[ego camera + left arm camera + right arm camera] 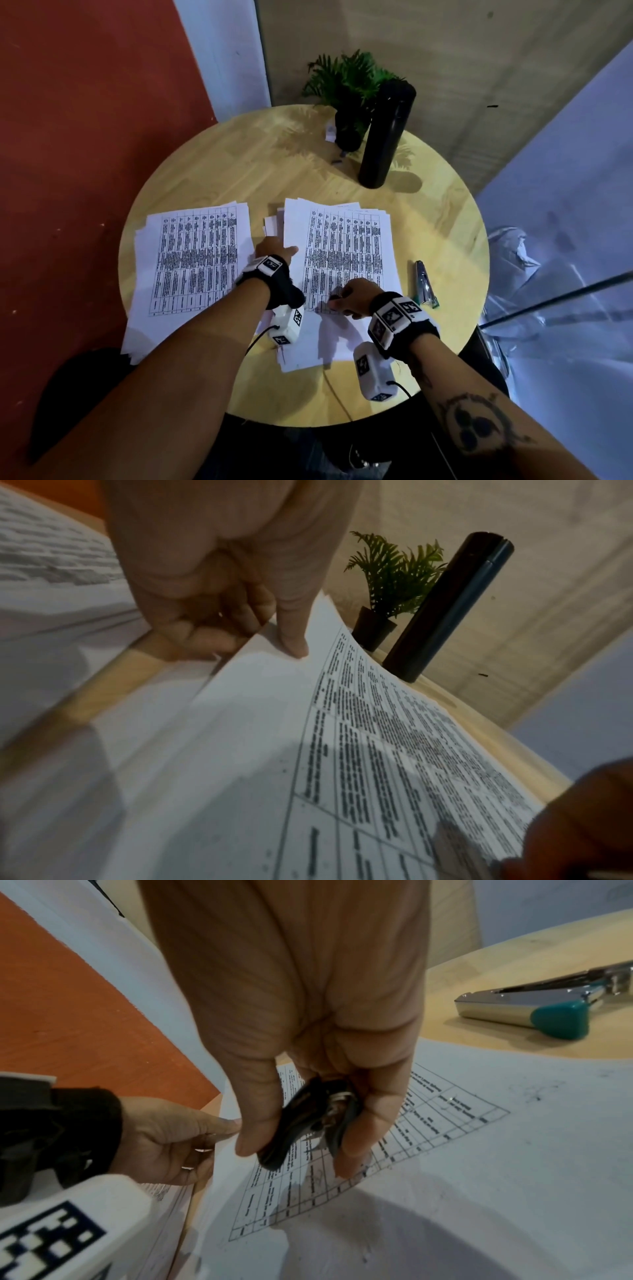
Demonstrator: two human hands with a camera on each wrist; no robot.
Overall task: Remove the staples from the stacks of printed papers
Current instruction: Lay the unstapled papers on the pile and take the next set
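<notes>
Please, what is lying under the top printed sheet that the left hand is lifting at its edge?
Under the top sheet, which the left hand pinches at its edge, more white sheets lie on the wooden table. Their print and any staple are hidden.

Lighting: dim indoor, light from the far right; black cylindrical flask and green fern plant cast shadows on the round pale wooden table. Hand shadows fall across the printed white paper sheets. Wide-angle bending at edges. Wrist views soft; near paper blurred.
</notes>
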